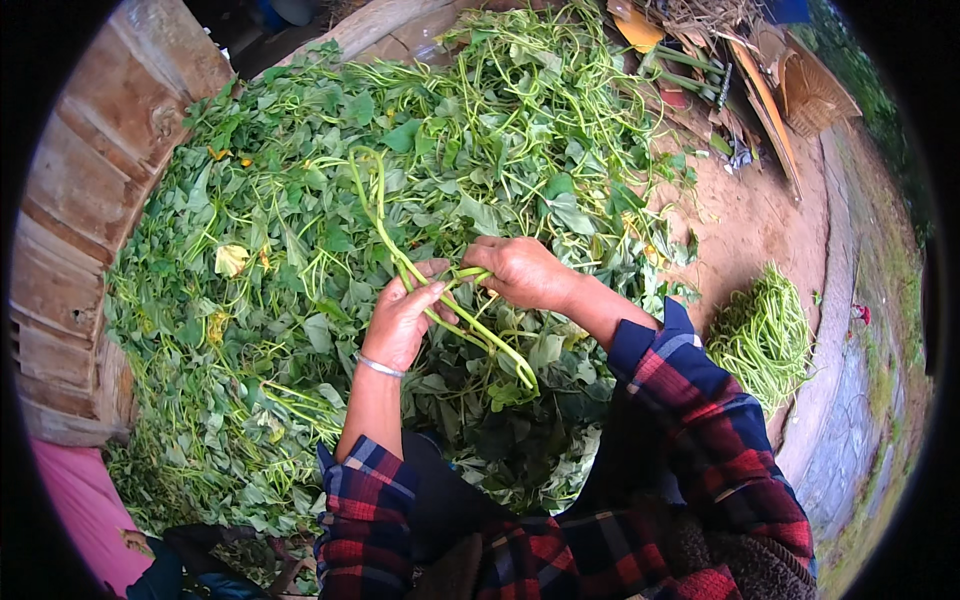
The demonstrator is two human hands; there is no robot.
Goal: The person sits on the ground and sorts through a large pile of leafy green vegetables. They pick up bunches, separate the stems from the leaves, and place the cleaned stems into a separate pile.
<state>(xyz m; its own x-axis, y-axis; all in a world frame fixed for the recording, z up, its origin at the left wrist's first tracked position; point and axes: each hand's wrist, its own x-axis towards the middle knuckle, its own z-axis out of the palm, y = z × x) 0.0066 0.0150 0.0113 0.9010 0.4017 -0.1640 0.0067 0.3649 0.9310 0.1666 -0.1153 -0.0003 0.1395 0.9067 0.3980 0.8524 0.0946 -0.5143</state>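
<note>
My left hand (405, 311) is closed around a long green vine stem (480, 328), pinched between thumb and fingers. The stem loops above the hand and runs down to the right, with a small leaf near its lower end. Close on its right, my right hand (517, 271) grips a short bent end of green stem (472, 273) that crosses to my left hand. Beneath both hands spreads a deep heap of leafy green vines (300, 247). A pile of stripped green stems (765, 337) lies on the ground to the right.
A curved wooden plank wall (90, 210) borders the heap at left. Woven basketry (810, 90) and dry scraps (697, 22) lie at upper right beside an orange strip (766, 112). Pink cloth (82, 510) and part of another person's dark clothing (187, 562) show at lower left.
</note>
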